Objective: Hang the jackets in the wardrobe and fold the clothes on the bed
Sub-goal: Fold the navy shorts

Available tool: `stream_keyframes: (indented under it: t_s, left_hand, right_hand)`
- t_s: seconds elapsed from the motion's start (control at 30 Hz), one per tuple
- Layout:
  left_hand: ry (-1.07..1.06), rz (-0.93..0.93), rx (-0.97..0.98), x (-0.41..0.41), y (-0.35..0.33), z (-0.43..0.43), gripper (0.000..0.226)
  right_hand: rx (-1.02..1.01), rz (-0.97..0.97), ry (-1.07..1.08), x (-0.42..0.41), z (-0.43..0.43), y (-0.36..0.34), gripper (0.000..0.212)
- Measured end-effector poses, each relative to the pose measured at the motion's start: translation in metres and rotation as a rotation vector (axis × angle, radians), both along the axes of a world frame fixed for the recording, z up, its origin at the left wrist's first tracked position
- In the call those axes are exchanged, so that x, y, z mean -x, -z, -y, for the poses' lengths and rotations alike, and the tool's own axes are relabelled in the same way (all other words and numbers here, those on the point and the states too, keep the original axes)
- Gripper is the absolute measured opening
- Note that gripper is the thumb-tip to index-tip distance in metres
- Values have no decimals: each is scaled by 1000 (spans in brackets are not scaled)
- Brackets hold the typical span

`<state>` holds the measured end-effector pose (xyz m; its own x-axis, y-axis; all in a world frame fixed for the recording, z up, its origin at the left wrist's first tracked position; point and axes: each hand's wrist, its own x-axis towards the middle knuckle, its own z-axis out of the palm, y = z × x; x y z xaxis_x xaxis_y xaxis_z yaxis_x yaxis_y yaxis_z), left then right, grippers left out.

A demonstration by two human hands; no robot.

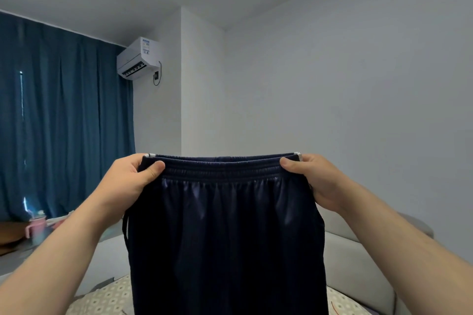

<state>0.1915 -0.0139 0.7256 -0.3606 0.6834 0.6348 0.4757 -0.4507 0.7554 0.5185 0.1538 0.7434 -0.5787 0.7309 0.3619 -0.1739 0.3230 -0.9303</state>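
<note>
Hanging glossy navy garment, elastic waistband

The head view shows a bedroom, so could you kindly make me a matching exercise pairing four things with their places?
Things:
1. navy garment
2. air conditioner
3. blue curtain
4. pink cup

Places:
A. mounted high on the wall
B. low at the left edge
C. hanging along the left side
D. held up at the waistband by the left hand and right hand

Pairs: 1-D, 2-A, 3-C, 4-B
</note>
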Motion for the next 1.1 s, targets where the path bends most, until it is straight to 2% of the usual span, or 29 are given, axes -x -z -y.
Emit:
stream_keyframes:
  t_s: [0.17, 0.27, 0.37, 0.43, 0.53, 0.73, 0.8, 0.87, 0.9, 0.97, 1.03, 1.1]
  left_hand:
    - [235, 204, 134, 3, 5, 4, 26]
    - [374, 312, 235, 8, 17, -5, 30]
    - [365, 344, 323, 8, 34, -24, 25]
    - [296, 325, 379, 3, 52, -40, 16]
    - [190, 272, 440, -7, 88, -72, 16]
    - [-8, -34, 595, -26, 193, -154, 20]
    - [-104, -128, 639, -29, 232, -192, 17]
    - [-173, -181, 690, -32, 270, -231, 14]
    - [-197, -160, 715, -34, 290, -251, 16]
    - [-232, -69, 762, -37, 334, -294, 23]
    - [-239, 96, 814, -41, 379, -341, 19]
    - [-213, 350, 860, -44, 424, -388, 14]
  right_hand:
    - [124, 133, -71, -8, 2, 9, 28]
    - [245, 158, -172, -15, -9, 19, 40]
    - [332, 177, -202, -21, -34, 39, 39]
    - [353, 217, -185, -25, -54, 61, 39]
    - [306, 297, -98, -32, -87, 103, 36]
    - [304, 548, 93, -43, -157, 215, 18]
    - [235, 662, 199, -44, -185, 252, 5]
    - [152, 790, 313, -43, -221, 287, 26]
    - [171, 810, 331, -42, -238, 303, 35]
    - [268, 810, 319, -39, -278, 338, 39]
    - [423, 796, 311, -36, -318, 374, 34]
    - [573, 759, 291, -31, -358, 412, 20]
